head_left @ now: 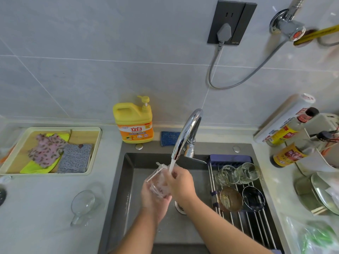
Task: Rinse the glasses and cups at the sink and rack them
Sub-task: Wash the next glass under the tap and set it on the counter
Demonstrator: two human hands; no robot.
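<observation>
Over the grey sink (pixel 131 182), a clear glass (pixel 157 185) is held tilted under the water running from the chrome faucet (pixel 187 132). Its long axis runs from about 5 o'clock at the base to 11 o'clock at the mouth, so the rim points up and away toward the sink's back-left corner. The left hand (pixel 153 203) cups the glass from below, fingers curled round its lower wall. The right hand (pixel 180 184) grips its upper right side with bent fingers, and the stream lands on those fingers just beside the rim. At 3 o'clock from the held glass, a roll-up rack (pixel 255 226) of steel rods spans the right part of the sink. At its far end two clear tumblers (pixel 227 175) lie on their sides, touching each other, with their mouths facing roughly 7 o'clock. Nearer on the rack sit an amber bowl (pixel 230 198) and a dark bowl (pixel 253 197) side by side. At 9 o'clock, on the pale counter, a handled glass cup (pixel 83 203) stands with its handle pointing to about 7 o'clock. At 12 o'clock a yellow detergent bottle (pixel 134 123) stands at the sink's back edge, with a blue sponge (pixel 169 138) just to its right.
</observation>
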